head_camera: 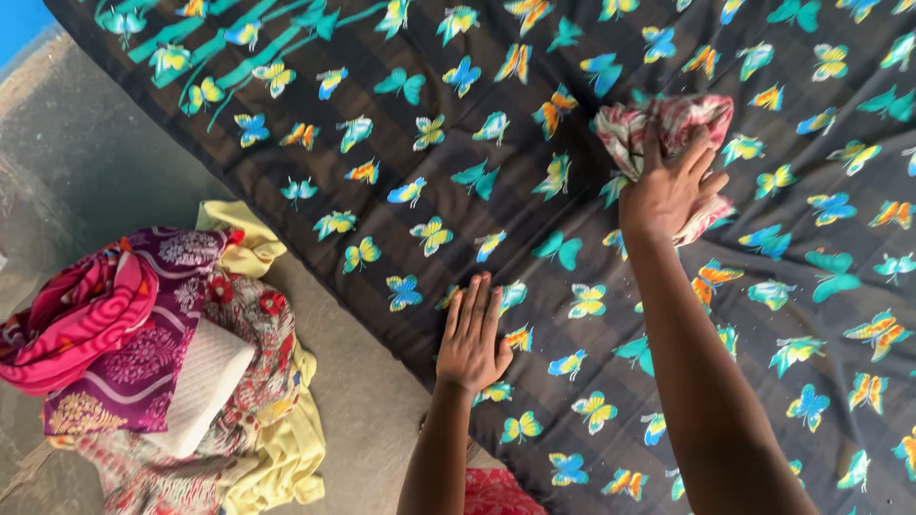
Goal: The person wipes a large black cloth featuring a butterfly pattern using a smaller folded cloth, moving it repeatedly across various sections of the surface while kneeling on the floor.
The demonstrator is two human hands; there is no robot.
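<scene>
A dark sheet printed with bright butterflies lies spread over the ground and fills most of the view. My right hand is stretched out over it and grips a crumpled red and white checked cloth. My left hand rests flat on the sheet near its lower left edge, fingers together and extended, holding nothing.
A heap of folded clothes sits on the grey concrete floor at the left: pink, purple patterned, floral red, yellow and a white piece. A red patterned fabric shows at the bottom edge between my arms.
</scene>
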